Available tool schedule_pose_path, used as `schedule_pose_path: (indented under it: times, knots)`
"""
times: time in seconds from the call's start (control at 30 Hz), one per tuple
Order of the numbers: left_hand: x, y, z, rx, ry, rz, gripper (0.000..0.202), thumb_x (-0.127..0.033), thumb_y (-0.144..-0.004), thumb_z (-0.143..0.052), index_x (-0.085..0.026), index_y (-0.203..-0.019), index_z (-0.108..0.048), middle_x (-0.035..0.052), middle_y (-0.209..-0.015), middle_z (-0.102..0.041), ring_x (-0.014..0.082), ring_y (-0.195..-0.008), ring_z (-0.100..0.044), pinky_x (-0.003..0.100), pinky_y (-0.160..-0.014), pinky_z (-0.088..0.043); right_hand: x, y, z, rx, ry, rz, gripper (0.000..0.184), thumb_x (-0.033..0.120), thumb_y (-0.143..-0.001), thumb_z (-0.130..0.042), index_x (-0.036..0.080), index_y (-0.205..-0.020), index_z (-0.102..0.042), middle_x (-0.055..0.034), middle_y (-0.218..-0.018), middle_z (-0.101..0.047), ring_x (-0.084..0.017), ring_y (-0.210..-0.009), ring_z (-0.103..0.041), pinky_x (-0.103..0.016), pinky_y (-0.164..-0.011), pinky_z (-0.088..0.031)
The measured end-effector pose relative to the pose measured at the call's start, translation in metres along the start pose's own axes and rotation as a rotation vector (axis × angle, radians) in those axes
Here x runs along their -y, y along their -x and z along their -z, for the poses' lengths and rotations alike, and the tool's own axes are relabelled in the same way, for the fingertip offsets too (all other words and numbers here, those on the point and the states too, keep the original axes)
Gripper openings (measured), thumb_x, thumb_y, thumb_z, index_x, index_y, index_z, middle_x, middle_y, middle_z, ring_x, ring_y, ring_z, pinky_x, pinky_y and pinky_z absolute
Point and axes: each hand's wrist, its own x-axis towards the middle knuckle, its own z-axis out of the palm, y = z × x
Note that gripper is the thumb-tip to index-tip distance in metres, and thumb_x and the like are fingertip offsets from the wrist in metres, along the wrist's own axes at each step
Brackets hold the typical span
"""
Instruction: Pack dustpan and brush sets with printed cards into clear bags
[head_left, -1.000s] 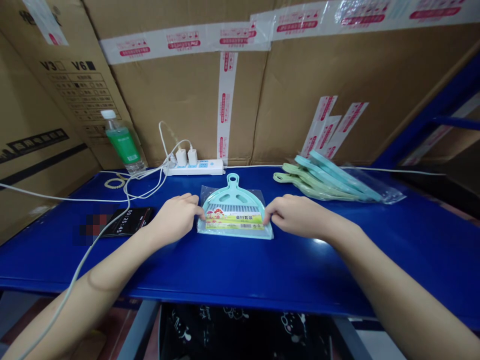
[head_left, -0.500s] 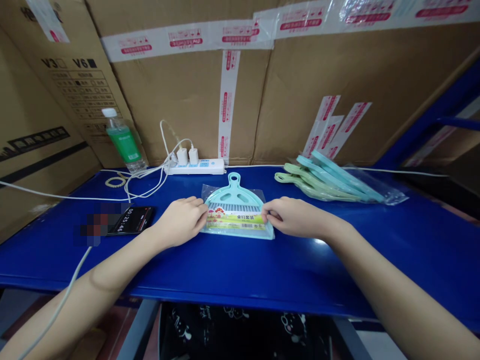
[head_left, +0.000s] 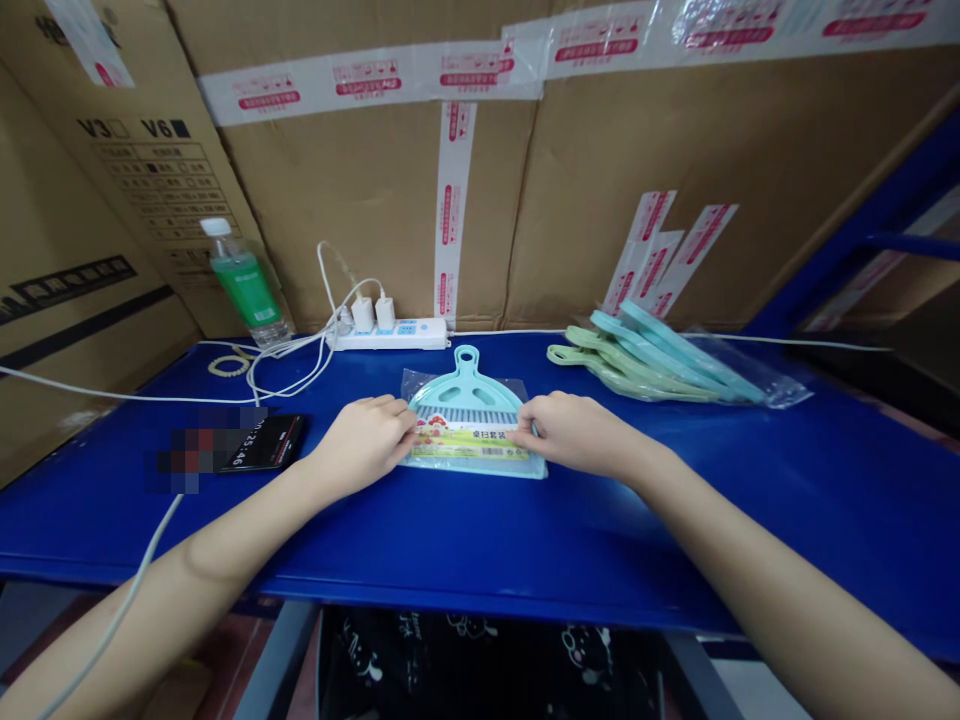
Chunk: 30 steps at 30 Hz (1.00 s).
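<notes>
A light blue dustpan [head_left: 466, 382] lies flat on the blue table in a clear plastic bag, its looped handle pointing away from me. A grey-bristled brush [head_left: 466, 415] is packed against it, under a printed yellow-and-white label [head_left: 472, 445]. My left hand [head_left: 371, 437] is closed at the left edge of the pack, fingers curled. At the right edge, over the end of the label, my right hand [head_left: 570, 432] pinches the pack between thumb and curled fingers. The fingertips of my left hand are partly hidden.
More bagged dustpans, green [head_left: 622, 372] and blue [head_left: 675, 350], are stacked at the back right. A white power strip [head_left: 397, 334], a bottle [head_left: 251, 295], a bracelet [head_left: 229, 366], cables and a phone [head_left: 266, 445] occupy the left. Cardboard [head_left: 360, 200] walls the back.
My right hand has shifted slightly left, further over the label. My left hand and the dustpan pack stay nearly where they were; the view has moved very slightly.
</notes>
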Motion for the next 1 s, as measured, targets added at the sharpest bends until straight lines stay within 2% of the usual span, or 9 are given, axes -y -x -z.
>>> schedule_pose_path:
  times: [0.17,0.27,0.3,0.4,0.5,0.57,0.7,0.87,1.0]
  knots:
    - [-0.003,-0.002,-0.001,-0.003,-0.063,-0.057,0.018,-0.015,-0.090,-0.045,-0.015,-0.082,-0.061,0.0045,-0.073,-0.061,0.0184,-0.073,-0.057,0.031,-0.068,-0.044,0.004,0.000,0.001,-0.021,0.071,-0.014,0.021,0.030,-0.085,-0.055,0.020,-0.069,-0.064,-0.0052,-0.068,-0.065,-0.020,-0.069,-0.062,-0.026,-0.050,-0.029]
    - [-0.007,-0.003,0.000,-0.011,-0.082,-0.116,0.022,-0.009,-0.090,-0.040,-0.015,-0.094,-0.061,0.0054,-0.079,-0.061,0.0192,-0.077,-0.056,0.031,-0.068,-0.041,0.006,-0.001,0.005,-0.035,0.052,0.031,0.009,0.024,-0.083,-0.059,0.019,-0.081,-0.065,-0.0055,-0.076,-0.067,-0.020,-0.073,-0.063,-0.026,-0.054,-0.034]
    - [-0.008,-0.003,0.001,-0.006,-0.087,-0.136,0.025,-0.007,-0.091,-0.038,-0.015,-0.099,-0.060,0.0056,-0.081,-0.060,0.0193,-0.078,-0.056,0.031,-0.068,-0.041,0.006,-0.001,0.005,-0.044,0.036,0.074,0.008,0.020,-0.083,-0.059,0.019,-0.087,-0.066,-0.0059,-0.081,-0.068,-0.021,-0.076,-0.063,-0.027,-0.057,-0.036]
    - [-0.012,-0.004,0.003,0.040,-0.083,-0.193,0.035,-0.003,-0.091,-0.032,-0.018,-0.112,-0.056,0.0045,-0.086,-0.059,0.0182,-0.082,-0.055,0.030,-0.070,-0.041,0.008,-0.002,0.004,-0.077,-0.001,0.272,0.022,0.008,-0.083,-0.052,0.019,-0.098,-0.066,-0.0064,-0.092,-0.069,-0.020,-0.085,-0.062,-0.028,-0.066,-0.041]
    - [-0.014,-0.004,0.004,0.084,-0.077,-0.218,0.041,-0.004,-0.092,-0.033,-0.024,-0.124,-0.050,0.0033,-0.092,-0.058,0.0172,-0.086,-0.055,0.029,-0.072,-0.040,0.008,-0.002,-0.001,-0.102,-0.003,0.442,0.035,0.003,-0.084,-0.045,0.021,-0.106,-0.066,-0.0049,-0.088,-0.068,-0.019,-0.085,-0.061,-0.029,-0.071,-0.042]
    - [-0.014,-0.005,0.004,0.103,-0.077,-0.222,0.041,-0.007,-0.093,-0.035,-0.025,-0.127,-0.049,0.0033,-0.093,-0.057,0.0177,-0.088,-0.055,0.029,-0.073,-0.040,0.008,-0.003,-0.004,-0.107,0.008,0.492,0.041,0.002,-0.082,-0.045,0.023,-0.111,-0.065,-0.0041,-0.086,-0.067,-0.018,-0.080,-0.060,-0.029,-0.069,-0.041]
    - [-0.013,-0.005,0.003,0.117,-0.081,-0.219,0.040,-0.009,-0.093,-0.037,-0.027,-0.126,-0.050,0.0037,-0.092,-0.057,0.0191,-0.087,-0.055,0.029,-0.071,-0.038,0.008,-0.002,-0.005,-0.108,0.016,0.486,0.047,0.001,-0.079,-0.044,0.027,-0.113,-0.065,-0.0032,-0.086,-0.065,-0.016,-0.071,-0.058,-0.026,-0.060,-0.037]
    - [-0.013,-0.005,0.002,0.111,-0.091,-0.229,0.040,-0.009,-0.094,-0.037,-0.027,-0.126,-0.051,0.0044,-0.091,-0.057,0.0198,-0.086,-0.055,0.030,-0.070,-0.038,0.010,0.000,-0.003,-0.101,-0.017,0.471,0.040,0.008,-0.084,-0.045,0.026,-0.112,-0.067,-0.0028,-0.081,-0.065,-0.015,-0.069,-0.057,-0.025,-0.058,-0.033]
    - [-0.013,-0.005,0.002,0.097,-0.089,-0.234,0.040,-0.008,-0.093,-0.037,-0.026,-0.125,-0.052,0.0049,-0.090,-0.057,0.0201,-0.085,-0.055,0.030,-0.069,-0.038,0.011,0.000,-0.003,-0.088,-0.027,0.455,0.041,0.008,-0.083,-0.044,0.025,-0.112,-0.068,-0.0026,-0.080,-0.065,-0.015,-0.068,-0.056,-0.025,-0.057,-0.032]
